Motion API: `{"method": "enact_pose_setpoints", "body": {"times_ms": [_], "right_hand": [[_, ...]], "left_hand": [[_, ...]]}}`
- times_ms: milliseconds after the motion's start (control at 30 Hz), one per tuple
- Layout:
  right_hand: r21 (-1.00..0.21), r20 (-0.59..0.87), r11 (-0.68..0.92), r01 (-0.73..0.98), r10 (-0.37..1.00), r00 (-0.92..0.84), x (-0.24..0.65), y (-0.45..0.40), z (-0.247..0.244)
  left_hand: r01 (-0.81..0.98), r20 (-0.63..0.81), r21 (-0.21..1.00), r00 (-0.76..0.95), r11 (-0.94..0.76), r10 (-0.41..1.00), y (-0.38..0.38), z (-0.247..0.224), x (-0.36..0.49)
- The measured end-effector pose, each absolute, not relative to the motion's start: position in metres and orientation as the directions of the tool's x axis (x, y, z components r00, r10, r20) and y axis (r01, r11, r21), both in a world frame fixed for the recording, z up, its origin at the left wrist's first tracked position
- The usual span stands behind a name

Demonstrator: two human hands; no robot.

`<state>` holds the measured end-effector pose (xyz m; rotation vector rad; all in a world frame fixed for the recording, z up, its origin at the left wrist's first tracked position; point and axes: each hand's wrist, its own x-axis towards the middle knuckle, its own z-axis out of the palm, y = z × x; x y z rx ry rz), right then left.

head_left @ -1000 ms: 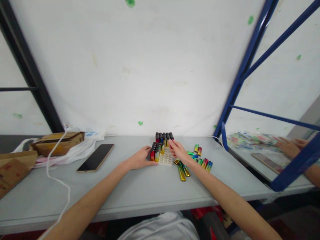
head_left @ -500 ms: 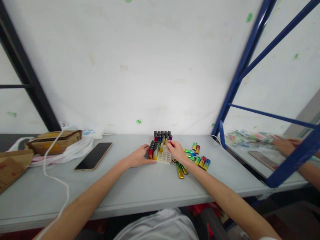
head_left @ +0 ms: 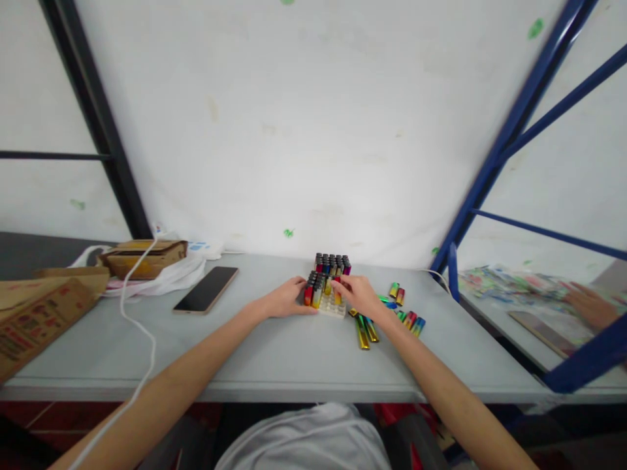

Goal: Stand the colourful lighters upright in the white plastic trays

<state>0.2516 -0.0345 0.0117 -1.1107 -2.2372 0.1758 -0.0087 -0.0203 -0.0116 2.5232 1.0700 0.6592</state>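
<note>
A white tray with rows of holes (head_left: pixel 334 311) sits on the table, with several black-topped, shiny-coloured lighters (head_left: pixel 316 295) standing upright in its left part. My left hand (head_left: pixel 287 298) curves around the tray's left side, thumb along the front edge and fingers behind. Between the fingertips of my right hand (head_left: pixel 360 292) is a red-and-yellow lighter (head_left: pixel 337 292), held upright over the tray's right part. Behind the tray stands a second block of black-topped lighters (head_left: pixel 333 264). Loose shiny lighters (head_left: pixel 363 333) lie to the right, partly hidden by my right forearm.
On the left lie a phone (head_left: pixel 206 289), a cardboard box (head_left: pixel 142 258), a white plastic bag (head_left: pixel 183 277) and a brown carton (head_left: pixel 49 320). A white cable (head_left: pixel 151 352) hangs across my left arm. A blue frame (head_left: pixel 490 176) stands at right; beyond it shows another person's hand (head_left: pixel 590 305).
The red-and-yellow lighter in my right hand now shows upright over the tray's holes. My left hand stays at the tray. The whole view has shifted, so the scene sits further right.
</note>
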Motion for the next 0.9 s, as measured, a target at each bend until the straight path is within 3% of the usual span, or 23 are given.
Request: {"method": "enact_pose_setpoints", "body": {"times_ms": [233, 367, 600, 800, 900], "right_hand": [[-0.379, 0.391, 0.604, 0.701, 0.791, -0.470, 0.250, -0.032, 0.008], [-0.278, 0.321, 0.655, 0.703, 0.753, -0.575, 0.248, -0.033, 0.012], [-0.085, 0.241, 0.526, 0.846, 0.835, -0.495, 0.238, -0.037, 0.011], [-0.205, 0.295, 0.610, 0.765, 0.784, -0.546, 0.255, -0.032, 0.015], [-0.220, 0.335, 0.420, 0.881, 0.880, -0.336, 0.289, -0.020, 0.023]], "left_hand": [[0.590, 0.282, 0.443, 0.623, -0.675, 0.730, -0.021, -0.010, -0.009], [0.577, 0.297, 0.435, 0.633, -0.691, 0.715, -0.020, -0.012, -0.009], [0.580, 0.298, 0.447, 0.621, -0.681, 0.725, -0.019, -0.012, -0.010], [0.593, 0.287, 0.441, 0.618, -0.673, 0.732, -0.020, -0.010, -0.010], [0.597, 0.287, 0.438, 0.616, -0.672, 0.734, -0.019, -0.010, -0.010]]}}
